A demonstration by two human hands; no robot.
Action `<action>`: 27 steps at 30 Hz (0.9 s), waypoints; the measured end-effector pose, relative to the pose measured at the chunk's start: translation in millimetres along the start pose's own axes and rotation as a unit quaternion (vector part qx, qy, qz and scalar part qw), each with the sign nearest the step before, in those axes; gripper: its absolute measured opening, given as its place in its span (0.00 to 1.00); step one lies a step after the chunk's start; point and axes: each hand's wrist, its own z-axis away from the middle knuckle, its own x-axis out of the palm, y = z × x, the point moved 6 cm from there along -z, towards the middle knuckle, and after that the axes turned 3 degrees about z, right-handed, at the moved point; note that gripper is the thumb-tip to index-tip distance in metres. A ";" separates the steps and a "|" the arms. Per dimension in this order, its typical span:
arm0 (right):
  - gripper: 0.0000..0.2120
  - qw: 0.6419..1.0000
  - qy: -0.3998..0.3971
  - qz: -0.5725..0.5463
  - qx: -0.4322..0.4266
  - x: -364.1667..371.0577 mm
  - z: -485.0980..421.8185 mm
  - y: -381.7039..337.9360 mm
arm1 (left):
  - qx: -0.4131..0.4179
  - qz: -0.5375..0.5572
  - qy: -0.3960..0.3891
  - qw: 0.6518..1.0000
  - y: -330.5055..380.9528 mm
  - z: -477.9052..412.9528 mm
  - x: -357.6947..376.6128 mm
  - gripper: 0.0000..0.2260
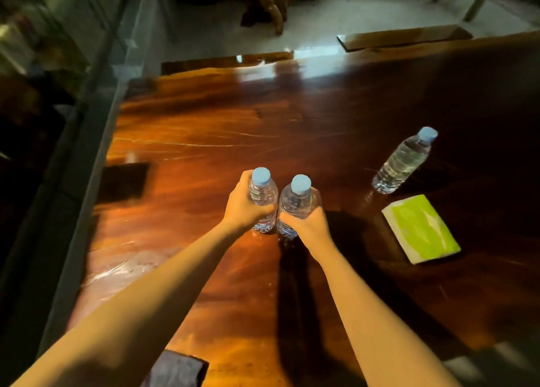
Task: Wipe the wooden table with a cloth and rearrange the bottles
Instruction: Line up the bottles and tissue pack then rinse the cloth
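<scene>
Two clear water bottles with light blue caps stand side by side in the middle of the glossy wooden table [204, 129]. My left hand [244, 205] grips the left bottle [263, 195] round its body. The right bottle [296, 201] is held the same way by my right hand [306, 223]. Both bottles look upright with their bases at the table top; the two almost touch. A third capped bottle [404, 160] stands alone further right. A dark grey cloth [175, 369] lies at the near edge of the table, under my left forearm.
A green and white packet [420, 228] lies flat on the table, right of my right hand and just in front of the third bottle. A glass panel [96, 117] runs along the table's left edge. Dark wooden furniture legs [271, 9] stand on the pale floor beyond.
</scene>
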 end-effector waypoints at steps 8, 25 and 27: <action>0.30 0.996 -0.079 0.006 -0.035 128.5 49.4 -20.7 | -0.018 -0.005 0.083 0.996 -38.0 61.3 -128.0 0.29; 0.29 0.992 -0.125 0.025 -0.004 311.7 82.7 -15.9 | -0.047 -0.027 0.153 0.987 -123.9 100.5 -311.5 0.28; 0.29 0.993 -0.115 0.031 -0.009 317.3 79.8 -17.1 | -0.038 -0.029 0.145 0.988 -128.8 93.7 -319.4 0.27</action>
